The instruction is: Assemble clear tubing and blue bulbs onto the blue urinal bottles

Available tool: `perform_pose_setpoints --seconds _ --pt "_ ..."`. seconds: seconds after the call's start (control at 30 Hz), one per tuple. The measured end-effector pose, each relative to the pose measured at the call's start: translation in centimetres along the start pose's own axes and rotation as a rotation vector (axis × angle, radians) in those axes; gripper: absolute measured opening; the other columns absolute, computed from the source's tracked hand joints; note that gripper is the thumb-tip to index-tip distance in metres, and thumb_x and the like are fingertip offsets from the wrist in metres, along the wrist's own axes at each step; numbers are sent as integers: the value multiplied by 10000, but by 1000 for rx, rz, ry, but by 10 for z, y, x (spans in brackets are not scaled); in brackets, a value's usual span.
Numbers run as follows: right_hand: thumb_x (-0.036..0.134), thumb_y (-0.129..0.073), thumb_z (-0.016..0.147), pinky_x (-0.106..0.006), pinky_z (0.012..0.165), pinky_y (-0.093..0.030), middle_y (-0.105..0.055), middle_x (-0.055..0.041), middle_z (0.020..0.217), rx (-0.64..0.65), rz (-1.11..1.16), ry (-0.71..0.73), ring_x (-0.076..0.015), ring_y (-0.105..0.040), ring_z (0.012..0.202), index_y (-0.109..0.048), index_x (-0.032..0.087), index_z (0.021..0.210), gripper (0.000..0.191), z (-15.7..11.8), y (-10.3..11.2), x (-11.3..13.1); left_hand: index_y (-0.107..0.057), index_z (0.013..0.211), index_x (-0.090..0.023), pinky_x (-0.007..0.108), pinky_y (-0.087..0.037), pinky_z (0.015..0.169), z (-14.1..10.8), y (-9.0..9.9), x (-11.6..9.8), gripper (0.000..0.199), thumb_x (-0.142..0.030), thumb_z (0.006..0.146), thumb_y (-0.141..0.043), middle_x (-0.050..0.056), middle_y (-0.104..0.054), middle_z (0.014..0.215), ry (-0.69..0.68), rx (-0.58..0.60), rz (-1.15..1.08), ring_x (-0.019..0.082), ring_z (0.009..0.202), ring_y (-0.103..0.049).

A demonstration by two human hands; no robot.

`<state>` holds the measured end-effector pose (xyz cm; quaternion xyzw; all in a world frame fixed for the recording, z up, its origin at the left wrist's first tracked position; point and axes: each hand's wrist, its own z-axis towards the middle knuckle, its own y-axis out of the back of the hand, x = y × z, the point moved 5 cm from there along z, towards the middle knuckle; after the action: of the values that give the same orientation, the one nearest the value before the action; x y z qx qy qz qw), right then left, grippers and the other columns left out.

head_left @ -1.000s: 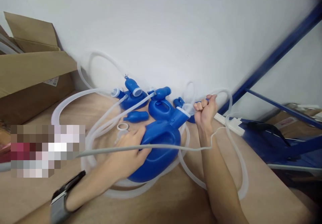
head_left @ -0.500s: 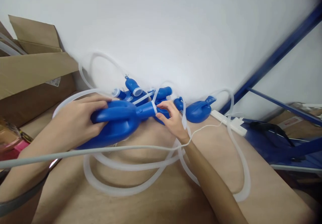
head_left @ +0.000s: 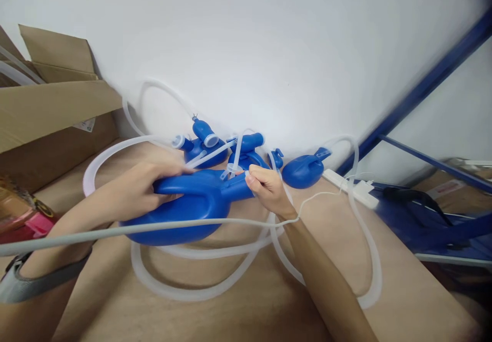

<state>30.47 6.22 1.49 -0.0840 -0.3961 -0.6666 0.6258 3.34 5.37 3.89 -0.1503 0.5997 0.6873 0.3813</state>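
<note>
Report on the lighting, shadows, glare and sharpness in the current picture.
Head view: the pale wall is brightly lit, though the picture's top right corner goes dark; head view: soft shadows lie on the table; head view: the held blue bottle has a faint sheen, no harsh glare; head view: the box label is too soft to read.

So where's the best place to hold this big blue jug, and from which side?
Probably the bar handle of the blue jug, coming from the left, where your left hand holds it: the gap beneath leaves room for fingers to wrap. The neck points right, and your right hand is at its end.
</note>
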Motion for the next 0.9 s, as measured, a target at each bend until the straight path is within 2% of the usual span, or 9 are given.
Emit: perform_pose_setpoints --seconds 0.1,0.2,0.3,0.4,0.53,0.63,0.77,0.9 --pt "585 -510 1056 -402 873 -618 -303 51 629 27 80 -43 -149 -323 575 -370 265 626 554 1 0 -4 -826 1184 -320 476 -512 1124 0 -9 2 514 -608 793 -658 47 -810 1286 -61 136 127 375 1175 -691" --pt "580 -524 1052 -396 936 -602 -322 58 625 26 122 -82 -136 -325 575 -373 255 626 557 2 1 -9 -815 1215 -307 470 -524 1100 2 -11 11 528 -614 816 -658 45 -801 1306 -34 153 141 370 1183 -690" --pt "534 -549 1058 -345 835 -548 -379 53 639 35 66 -107 -130 -366 601 -398 242 633 537 1 2 -14 -831 1160 -287 435 -564 1000 5 -11 12 483 -593 831 -655 41 -822 1219 -26 131 164 351 1088 -707" --pt "488 -545 1072 -313 702 -438 -438 38 686 20 -41 -122 -138 -415 649 -430 238 677 481 0 4 -18 -848 1071 -266 394 -582 891 6 -10 9 434 -567 862 -615 40 -837 1076 -47 102 202 321 934 -710" --pt "546 -429 1106 -328 703 -421 -463 17 695 1 -85 -69 -163 -458 691 -415 249 707 497 -2 4 -16 -823 1201 -292 428 -560 1005 4 -13 10 470 -568 872 -632 39 -824 1184 -57 109 205 336 1034 -709" --pt "599 -422 1097 -325 696 -430 -481 5 704 -17 -37 -97 -166 -475 702 -429 245 694 536 -2 7 -16 -830 1157 -313 440 -530 1071 2 -21 12 398 -543 896 -639 30 -818 1198 -81 171 190 342 1099 -707" --pt "723 -494 1025 -307 619 -410 -509 5 697 -14 98 -250 -150 -464 658 -523 223 696 599 -2 14 -24 -823 1163 -328 452 -535 1041 0 -27 9 369 -526 912 -640 29 -815 1203 -102 132 180 348 1100 -711" --pt "812 -520 959 -303 605 -399 -507 1 676 -40 88 -333 -147 -451 650 -537 212 658 672 -2 22 -31 -829 1148 -352 450 -561 948 0 -27 1 399 -562 868 -638 19 -823 1192 -126 129 213 348 1059 -727"
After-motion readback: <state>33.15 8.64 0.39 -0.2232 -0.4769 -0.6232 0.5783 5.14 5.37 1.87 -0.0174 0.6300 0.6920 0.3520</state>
